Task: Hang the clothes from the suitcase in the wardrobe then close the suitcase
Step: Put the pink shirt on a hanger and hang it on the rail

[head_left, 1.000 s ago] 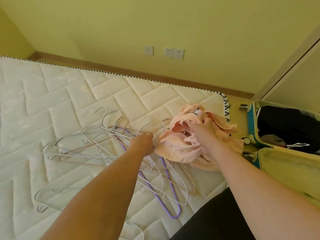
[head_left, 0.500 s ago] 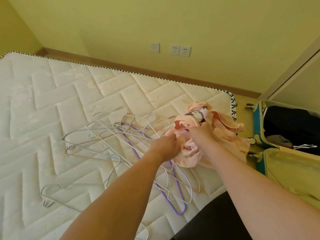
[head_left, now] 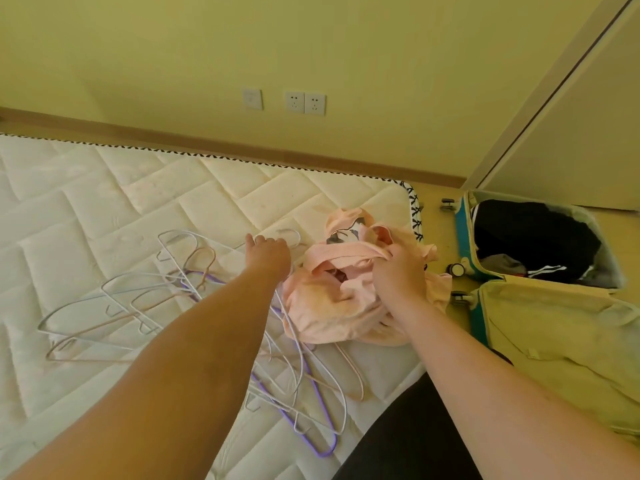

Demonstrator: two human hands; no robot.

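A crumpled pink garment (head_left: pixel 332 306) lies on the mattress (head_left: pixel 121 209) near its right edge. My right hand (head_left: pixel 398 271) grips a fold on top of it. My left hand (head_left: pixel 268 254) is just left of the garment, fingers curled over a white wire hanger (head_left: pixel 291 233) whose hook shows beyond the knuckles. Several wire hangers (head_left: pixel 145 296), white, pink and one purple, lie tangled under my left arm. The open suitcase (head_left: pixel 462 233) sits on the floor to the right, with dark clothes (head_left: pixel 530 233) in its far half and yellow lining (head_left: pixel 561 341) over the near half.
The wardrobe door (head_left: pixel 581 109) stands at the upper right behind the suitcase. Wall sockets (head_left: pixel 304 102) are on the yellow wall beyond the bed. My dark-clothed leg (head_left: pixel 408 441) is at the mattress's near edge.
My left hand has moved away from the garment's edge, farther up the mattress to a hanger's hook. My right hand stays on the pink garment.
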